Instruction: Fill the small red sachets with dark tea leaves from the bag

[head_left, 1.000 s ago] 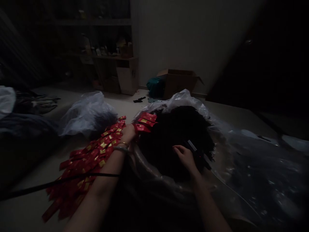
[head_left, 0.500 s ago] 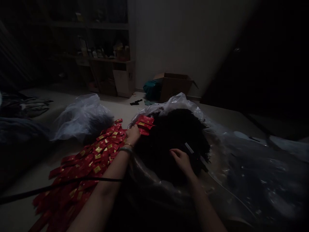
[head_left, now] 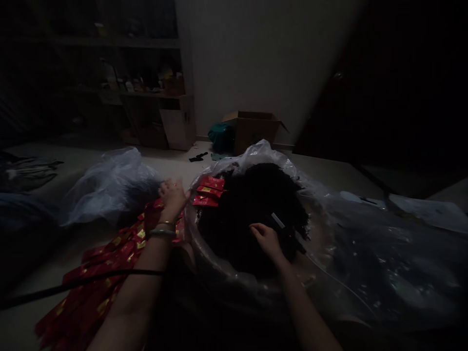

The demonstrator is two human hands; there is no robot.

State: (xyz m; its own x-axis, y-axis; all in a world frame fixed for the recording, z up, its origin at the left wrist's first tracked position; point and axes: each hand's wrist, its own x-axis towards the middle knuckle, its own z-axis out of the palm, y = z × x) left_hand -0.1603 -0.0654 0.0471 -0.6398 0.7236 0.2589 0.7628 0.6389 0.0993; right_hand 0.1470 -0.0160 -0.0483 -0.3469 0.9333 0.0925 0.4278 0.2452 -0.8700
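Note:
My left hand (head_left: 173, 199) is over the far end of a heap of red packets (head_left: 120, 253) with gold labels, its fingers spread and nothing seen in them. A few red packets (head_left: 209, 190) lie on the left edge of a black, loose, crumbly heap (head_left: 256, 195) inside a container lined with a clear plastic bag (head_left: 212, 258). Above that heap is my right hand (head_left: 266, 240), thumb and fingertips pressed together; anything between them is too dark to make out. Beside it sits a dark object with a pale strip (head_left: 278, 220) and a tiny red light.
A clear plastic bag (head_left: 109, 183) stands at the left, and plastic sheeting (head_left: 387, 263) spreads on the right. Behind are an open cardboard box (head_left: 258, 131), a teal bag (head_left: 221, 137) and a shelf unit (head_left: 175, 126). A dark strap (head_left: 84, 281) crosses low left.
My left hand has let go at the packets on the black heap, moved back left over the red pile and spread its fingers. My right hand stays in much the same place and pose.

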